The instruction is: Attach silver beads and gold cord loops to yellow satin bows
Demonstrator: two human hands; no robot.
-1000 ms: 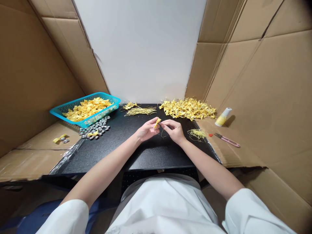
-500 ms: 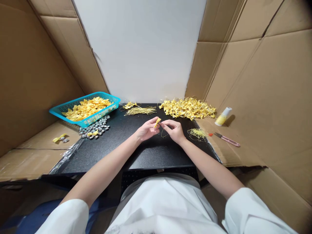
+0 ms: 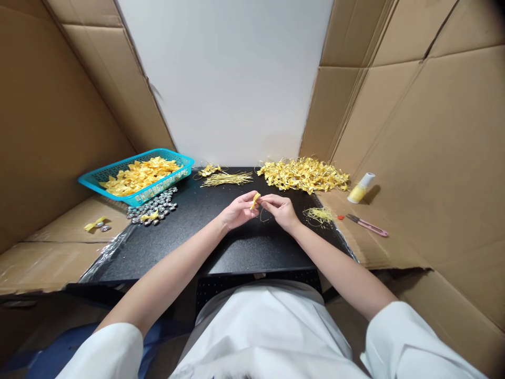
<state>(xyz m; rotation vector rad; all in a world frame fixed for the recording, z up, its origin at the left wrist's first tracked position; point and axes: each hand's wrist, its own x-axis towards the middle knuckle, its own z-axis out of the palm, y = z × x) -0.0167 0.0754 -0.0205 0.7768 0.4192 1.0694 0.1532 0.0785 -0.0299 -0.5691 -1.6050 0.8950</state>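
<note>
Over the middle of the black tabletop (image 3: pixel 189 245), my left hand (image 3: pixel 238 211) pinches a yellow ribbon bow (image 3: pixel 255 200) between thumb and fingers. My right hand (image 3: pixel 281 209) is closed in a pinch right against the bow's right side. Whatever lies between its fingertips is too small and covered to make out. A thin yellowish cord (image 3: pixel 263 218) hangs in a loop just below the two hands; where its ends go is hidden.
At left stands a turquoise basket (image 3: pixel 94 185) of yellow bows, beside silver bells (image 3: pixel 168 202). Behind my hands lie cut gold cords (image 3: pixel 226 179) and a heap of corded bows (image 3: pixel 303 175). To the right are thread scraps (image 3: pixel 319 215), a thread spool (image 3: pixel 360 189) and pink-handled snips (image 3: pixel 369 226).
My right fingertips have closed in on the bow, and the bow has turned slightly in my left fingers. Both hands stay in almost the same place.
</note>
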